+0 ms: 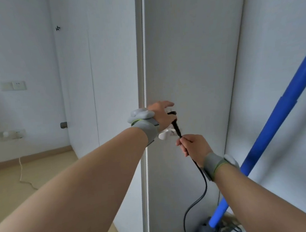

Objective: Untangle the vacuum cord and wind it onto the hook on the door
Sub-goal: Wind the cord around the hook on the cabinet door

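Observation:
A black vacuum cord [203,191] rises from the floor along the grey door [189,57] to my hands. My right hand [193,147] pinches the cord just below its wound black top. My left hand [162,116] is higher, fingers curled round the black bundle of cord [176,126] at the door's edge. A white hook [166,135] sticks out from the door just under my left hand, partly hidden by it. The vacuum's blue tube [278,121] leans diagonally at the right, its base [210,230] at the bottom.
A white wall with sockets [18,85] lies to the left, and a pale cable [22,175] trails over the wooden floor there. A door stop [63,125] juts from the wall. The vacuum's tube stands close to my right forearm.

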A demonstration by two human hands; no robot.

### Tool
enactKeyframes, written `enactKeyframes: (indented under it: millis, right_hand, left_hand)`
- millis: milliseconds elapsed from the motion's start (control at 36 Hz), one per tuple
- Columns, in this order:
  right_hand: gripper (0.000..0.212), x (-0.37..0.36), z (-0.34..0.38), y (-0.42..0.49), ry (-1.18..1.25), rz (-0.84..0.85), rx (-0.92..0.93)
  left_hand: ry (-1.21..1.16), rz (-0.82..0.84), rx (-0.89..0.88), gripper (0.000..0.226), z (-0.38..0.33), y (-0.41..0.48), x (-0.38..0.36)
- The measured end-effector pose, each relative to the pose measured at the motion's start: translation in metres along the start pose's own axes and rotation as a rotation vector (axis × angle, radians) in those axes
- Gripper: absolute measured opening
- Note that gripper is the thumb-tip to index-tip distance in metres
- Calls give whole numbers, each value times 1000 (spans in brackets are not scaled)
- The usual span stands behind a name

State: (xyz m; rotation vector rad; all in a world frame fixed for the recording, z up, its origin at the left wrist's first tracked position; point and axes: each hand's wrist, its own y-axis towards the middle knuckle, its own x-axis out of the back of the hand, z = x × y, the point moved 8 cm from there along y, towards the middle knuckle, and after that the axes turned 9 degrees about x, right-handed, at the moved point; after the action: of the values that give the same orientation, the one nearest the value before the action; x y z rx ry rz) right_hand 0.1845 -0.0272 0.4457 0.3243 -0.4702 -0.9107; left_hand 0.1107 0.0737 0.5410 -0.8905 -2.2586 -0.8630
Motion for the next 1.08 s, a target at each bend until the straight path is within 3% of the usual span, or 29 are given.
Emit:
enactKeyframes:
  millis: [111,250,361,528,694,1083]
  right_hand:
    - [40,7,-1,13,42,-83,31]
    - [38,1,-6,28,8,-45,21]
    - [35,-11,-19,32,61,-18,-53]
    - [30,-16,-37,31,183,-46,-159]
    - [32,-20,-41,33,192,-48,-136]
    - [20,-33,-70,29,599,-101,-394]
  left_hand:
    - [-7,24,-41,44,-10,13,1]
    - [-70,97,-4,48,-14,29,1]
    - [151,80,-39,56,-19,35,-3]
    - [385,-3,-193,23,-25,37,-11]
    - [440,7,-338,22,-31,36,-18]
    - [502,33,-410,29,-36,42,-18]
